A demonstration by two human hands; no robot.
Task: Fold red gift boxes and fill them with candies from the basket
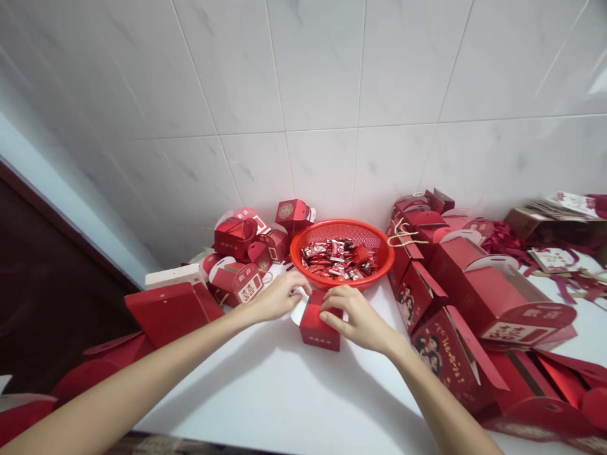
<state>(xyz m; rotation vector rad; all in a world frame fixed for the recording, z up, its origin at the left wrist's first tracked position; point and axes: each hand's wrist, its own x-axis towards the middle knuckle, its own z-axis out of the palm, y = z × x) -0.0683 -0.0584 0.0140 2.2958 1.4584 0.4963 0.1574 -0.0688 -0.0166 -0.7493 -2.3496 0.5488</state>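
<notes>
A small red gift box (320, 333) stands upright on the white table in front of me. My left hand (283, 296) is closed on the box's left flap, whose white inner side faces up. Over the top and right side of the same box, the fingers of my right hand (355, 314) are curled and hold it. Just behind it sits a round orange-red plastic basket (389, 256), with many small red-wrapped candies (337, 256) inside. The box's contents are hidden by my hands and its flaps.
Finished-looking red boxes (249, 284) are piled to the left. More red boxes (493, 291) crowd the right side, some larger, some with cord handles. Red ribbons (509, 243) and a carton (526, 221) with cards lie far right. A tiled wall (322, 170) bounds the back.
</notes>
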